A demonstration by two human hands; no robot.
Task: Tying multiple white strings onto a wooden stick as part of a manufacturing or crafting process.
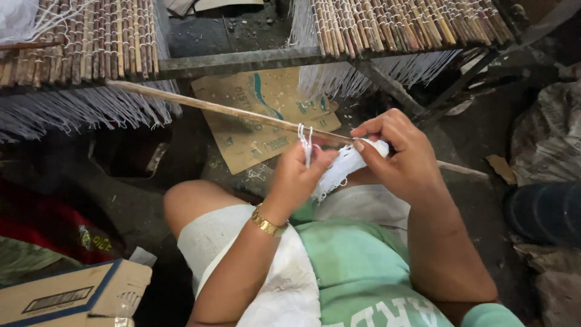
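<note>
Head view shows a seated person working at mid-frame with both hands close together over a long thin wooden stick, which runs from the upper left down past the hands toward the right edge. The left hand, with a gold bracelet at the wrist, has its fingers closed around a bundle of white string and pinches two short strands that stand up beside the stick. The right hand curls over the same bundle from the right, thumb and forefinger pressed together on the string where it meets the stick.

The step in hand looks like knotting or looping string onto the stick; whether the knot is already drawn tight cannot be told, since the fingers hide it. Drawing it snug would call for a firm pinch and a steady stick.

Across the top of the frame, two woven slat mats lie on a metal frame, with white fringe hanging beneath. A flattened piece of cardboard lies on the floor behind the hands, and a cardboard box sits at lower left.
</note>
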